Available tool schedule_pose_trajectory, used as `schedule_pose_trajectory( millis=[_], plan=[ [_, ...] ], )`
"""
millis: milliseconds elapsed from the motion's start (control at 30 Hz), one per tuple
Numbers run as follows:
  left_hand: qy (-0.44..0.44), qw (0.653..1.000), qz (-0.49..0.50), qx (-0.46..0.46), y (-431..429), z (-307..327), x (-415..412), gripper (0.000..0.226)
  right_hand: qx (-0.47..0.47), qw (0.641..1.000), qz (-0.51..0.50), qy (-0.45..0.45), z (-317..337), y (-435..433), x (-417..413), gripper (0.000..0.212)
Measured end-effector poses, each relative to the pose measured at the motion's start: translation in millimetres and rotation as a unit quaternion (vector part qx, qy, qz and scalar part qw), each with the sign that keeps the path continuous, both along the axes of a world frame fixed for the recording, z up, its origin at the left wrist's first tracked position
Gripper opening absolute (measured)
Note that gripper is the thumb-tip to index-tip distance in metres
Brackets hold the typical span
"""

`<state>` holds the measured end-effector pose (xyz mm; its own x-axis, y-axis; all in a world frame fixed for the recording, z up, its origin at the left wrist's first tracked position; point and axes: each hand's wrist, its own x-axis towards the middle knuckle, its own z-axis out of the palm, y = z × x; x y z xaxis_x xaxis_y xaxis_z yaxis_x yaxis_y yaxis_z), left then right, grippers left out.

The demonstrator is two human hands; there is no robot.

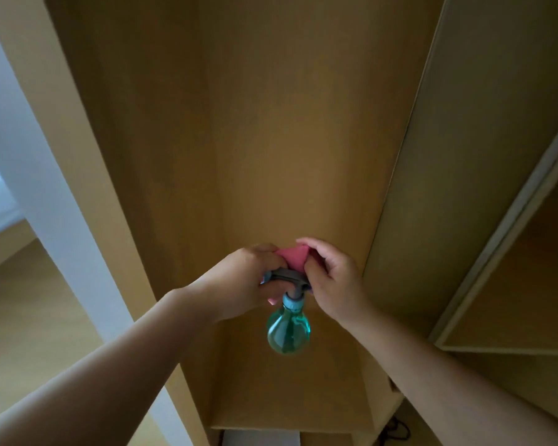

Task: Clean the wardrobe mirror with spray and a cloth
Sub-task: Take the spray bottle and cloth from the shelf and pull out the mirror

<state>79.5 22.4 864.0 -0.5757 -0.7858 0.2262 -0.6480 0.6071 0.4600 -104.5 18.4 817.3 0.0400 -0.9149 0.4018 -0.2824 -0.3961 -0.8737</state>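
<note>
A teal spray bottle with a grey trigger head hangs in front of the wooden wardrobe panel. My left hand grips the trigger head, fingers curled round it. A pink cloth is bunched between both hands just above the sprayer. My right hand pinches the cloth's right side with curled fingers and thumb. No mirror surface is plainly visible; the panel ahead looks like plain wood.
An open wardrobe compartment with a shelf stands to the right. A white post or door frame runs down the left, with wooden floor beyond. A dark cable lies at the bottom right.
</note>
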Motion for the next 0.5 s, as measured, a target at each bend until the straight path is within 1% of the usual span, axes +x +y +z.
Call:
schedule_pose_trajectory(
  millis=[100,200,400,500],
  plan=[
    [0.006,1.0,-0.017,-0.002,-7.4,48.6,-4.0,0.006,-0.024,0.999,-0.034,0.022,50.4,0.1,-3.0,0.031],
    [0.012,0.999,-0.03,-0.027,-10.4,79.8,-8.0,0.006,-0.046,0.996,-0.061,0.042,86.1,5.2,-7.6,0.03],
    [0.039,0.997,-0.061,-0.036,-3.0,106.1,-18.1,0.006,-0.067,0.99,-0.098,0.079,121.0,25.9,-13.9,0.032],
    [0.032,0.995,-0.081,-0.049,0.3,113.3,-23.5,0.007,-0.067,0.985,-0.103,0.12,130.1,41.4,-23.6,0.036]
  ],
)
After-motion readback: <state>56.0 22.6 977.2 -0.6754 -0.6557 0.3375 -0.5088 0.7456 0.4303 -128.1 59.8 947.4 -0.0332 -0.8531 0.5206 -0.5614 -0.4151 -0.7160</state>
